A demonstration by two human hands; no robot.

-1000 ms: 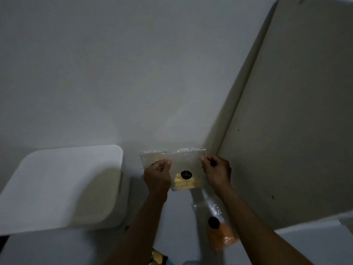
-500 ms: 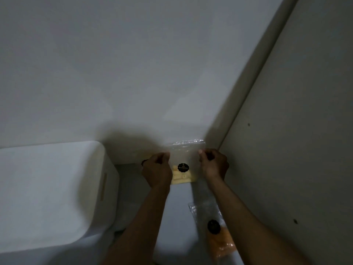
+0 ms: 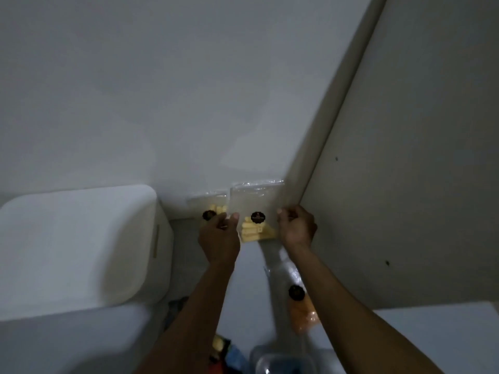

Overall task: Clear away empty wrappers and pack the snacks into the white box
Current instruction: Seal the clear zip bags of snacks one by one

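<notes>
In the head view, at about 6 o'clock from the frame's centre, both hands hold up a clear snack bag [image 3: 255, 211] of pale yellow sticks: the left hand [image 3: 219, 238] pinches its left edge and the right hand [image 3: 297, 226] its right edge. A second clear bag [image 3: 209, 205] stands just behind at 9 o'clock of the first. The white box [image 3: 78, 247] sits at 8 o'clock on the desk [image 3: 442, 338], and an orange snack bag [image 3: 299, 306] lies below the hands.

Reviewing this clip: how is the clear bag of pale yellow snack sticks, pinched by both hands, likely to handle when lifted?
The clear bag probably handles as floppy: it looks like thin film, and the left hand and right hand each pinch a side edge to keep it spread. It seems light, with a few sticks settled at the bottom and the upper part empty. The glossy film may be slippery.
</notes>
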